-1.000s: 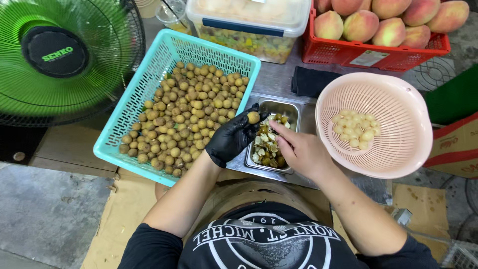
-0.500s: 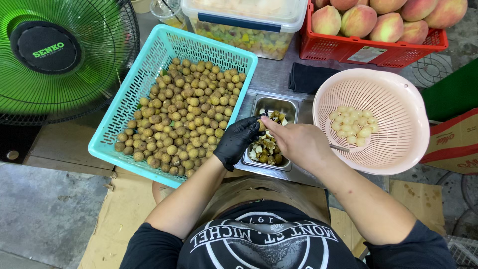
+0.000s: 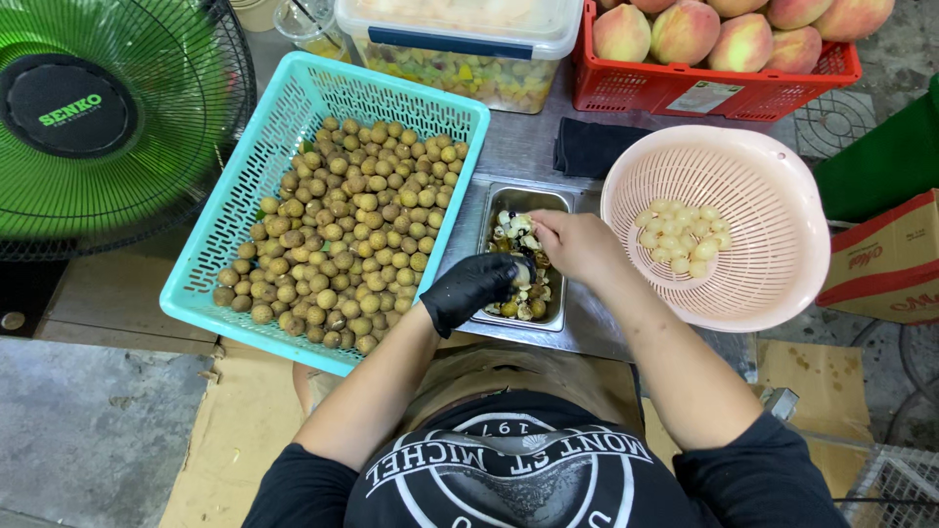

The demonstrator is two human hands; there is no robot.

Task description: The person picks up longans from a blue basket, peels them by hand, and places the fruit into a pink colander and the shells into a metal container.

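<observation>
Two hands meet over a small steel tray (image 3: 565, 200) in the head view, which is the only view. The left hand (image 3: 471, 288) wears a black glove. Its forearm comes up from the lower left, bent at the elbow, and the fingers curl closed around a small round fruit (image 3: 521, 277) held just above the tray. The right hand (image 3: 579, 244) is bare. Its forearm comes from the lower right, the wrist is turned inward, and the fingers are pinched narrow at the same fruit, touching the gloved fingertips. I cannot tell if the right hand also holds a small tool, because the fingers hide that place.

Inside the tray lie dark seeds and pieces of brown peel (image 3: 515, 235). Just beside the tray on the left stands a turquoise plastic basket (image 3: 293, 108), filled with many small brown round fruits (image 3: 342, 230). On the right, near the right forearm, is a pink round colander (image 3: 773, 196) with a small heap of pale peeled fruits (image 3: 682, 237) in it.

Farther from the person are a clear box with cut fruit (image 3: 460, 59), a red crate (image 3: 704, 93) with peaches (image 3: 685, 29), and a folded black cloth (image 3: 587, 147). A green fan (image 3: 108, 117) stands at the left, and a cardboard box (image 3: 890, 259) at the right edge.
</observation>
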